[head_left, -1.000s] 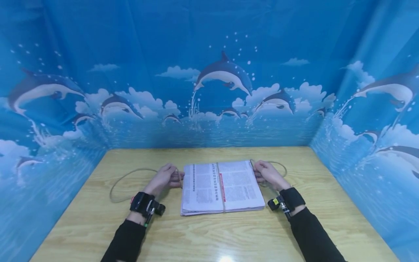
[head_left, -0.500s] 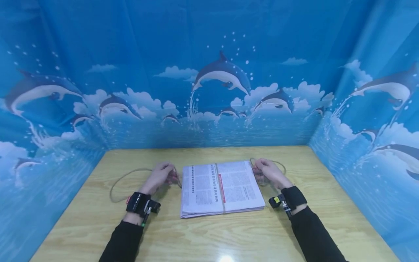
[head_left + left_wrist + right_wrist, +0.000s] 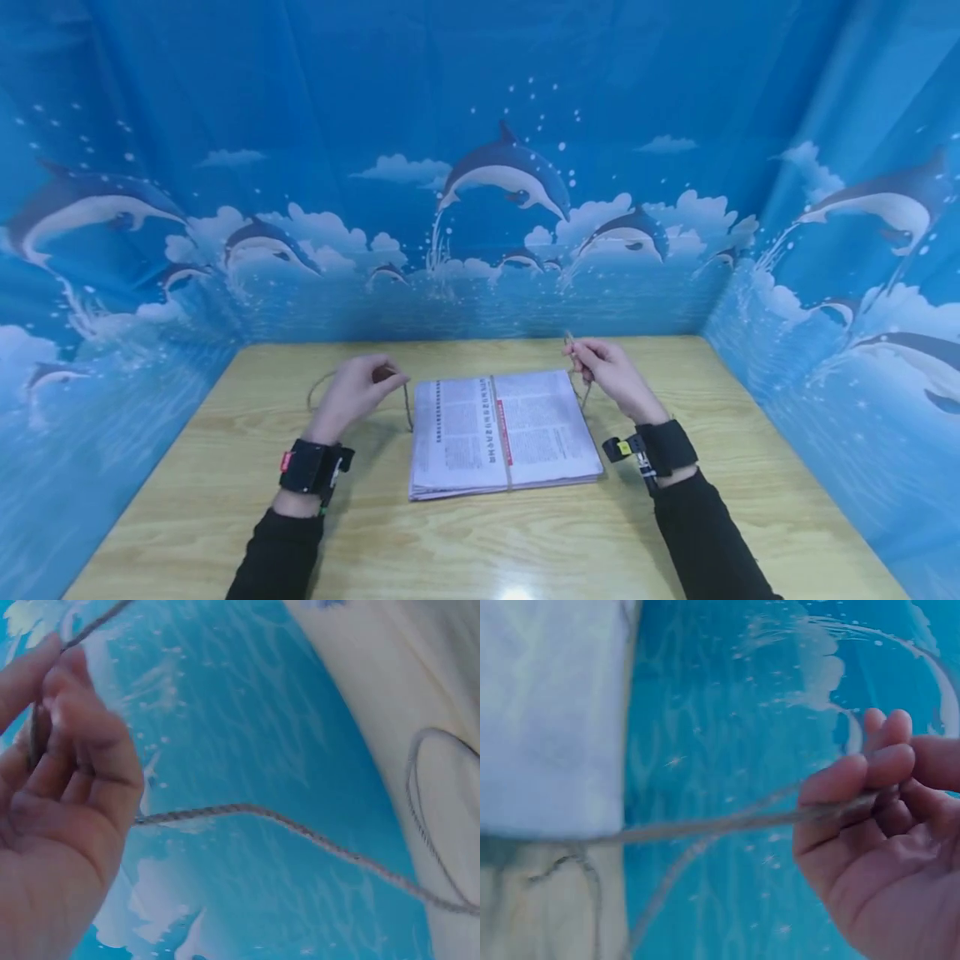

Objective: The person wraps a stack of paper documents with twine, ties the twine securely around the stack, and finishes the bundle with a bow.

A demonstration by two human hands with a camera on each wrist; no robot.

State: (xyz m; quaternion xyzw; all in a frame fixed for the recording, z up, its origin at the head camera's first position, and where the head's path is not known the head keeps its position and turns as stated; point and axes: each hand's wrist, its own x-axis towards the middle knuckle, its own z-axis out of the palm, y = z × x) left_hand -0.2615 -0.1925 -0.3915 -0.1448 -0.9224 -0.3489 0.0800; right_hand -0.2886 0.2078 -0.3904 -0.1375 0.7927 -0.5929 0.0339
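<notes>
A flat stack of newspapers (image 3: 457,454) lies on the table, with a thin cord (image 3: 408,408) running across its middle from back to front. Left of the stack, my left hand (image 3: 354,393) is raised and pinches one length of this cord between thumb and fingertips. In the left wrist view, more cord (image 3: 247,808) trails from behind that hand. At the stack's back right corner, my right hand (image 3: 617,379) grips the other end part of the cord. The right wrist view shows strands of cord (image 3: 727,825) stretching from those fingers toward the papers (image 3: 547,720).
The wooden table (image 3: 465,550) is enclosed at the back and sides by a blue dolphin-print curtain (image 3: 300,167). A loop of the cord arcs behind my left hand. Black straps with small cameras (image 3: 663,450) sit on both wrists.
Both hands have risen from beside the stack, lifting the cord. The left hand has shifted slightly left, and the loose loop behind it has drawn in. The newspapers stay nearly in place.
</notes>
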